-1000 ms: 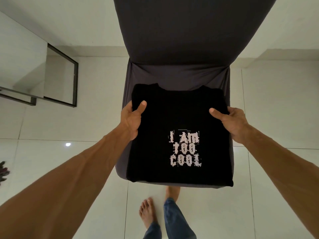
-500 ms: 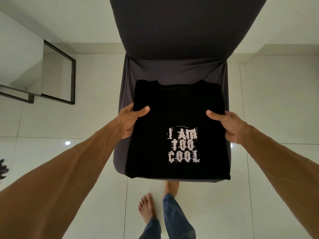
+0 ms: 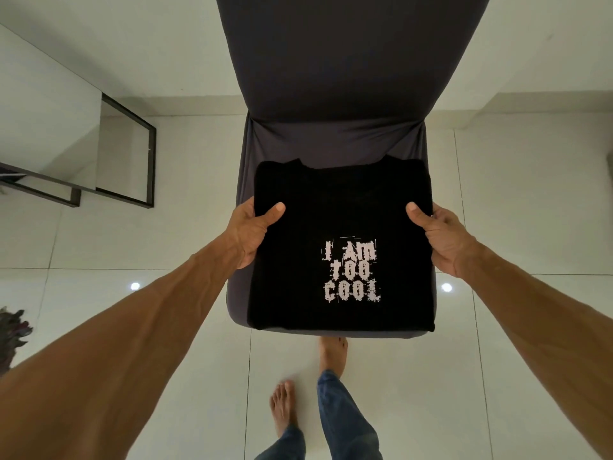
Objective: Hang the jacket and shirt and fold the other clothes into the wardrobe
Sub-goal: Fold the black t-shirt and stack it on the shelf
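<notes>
A folded black T-shirt [image 3: 341,207] with pale lettering lies flat over the seat of a dark grey covered chair [image 3: 335,137]. My left hand [image 3: 252,234] grips its left edge, thumb on top and fingers hidden underneath. My right hand [image 3: 438,237] grips the right edge the same way. The wardrobe, jacket and other clothes are out of view.
The chair's tall backrest [image 3: 348,51] rises straight ahead. A black-framed glass table [image 3: 132,154] stands at the left. White tiled floor [image 3: 530,200] surrounds the chair, and my bare feet [image 3: 331,353] are just in front of the seat. A dark object [image 3: 13,330] shows at the left edge.
Both hands have slid further under the shirt's side edges with thumbs pressing on top. The shirt has shifted slightly toward me on the seat.
</notes>
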